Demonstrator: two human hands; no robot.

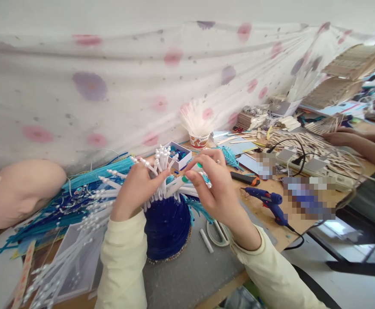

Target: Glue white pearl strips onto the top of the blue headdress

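A dark blue ribbed, dome-shaped piece (167, 229) with a beaded lower rim stands on the grey mat (181, 279). White stems tipped with pearl beads (163, 156) fan out from its top. My left hand (140, 184) is closed around some of these stems at the upper left of the piece. On the other side my right hand (215, 184) pinches a slim white piece with green parts (185, 178); its exact kind is unclear. Its fingertips are close to the stems' bases. Below that hand lie scissors (218, 234) and a short white stick (206, 240).
A blue glue gun (267, 199) and an orange-black cutter (245, 178) lie at right. Behind are a box of blue beads (179, 154) and a paper cup of white strips (199, 140). A mannequin head (23, 189) is left; another person's arms (361, 141) are far right.
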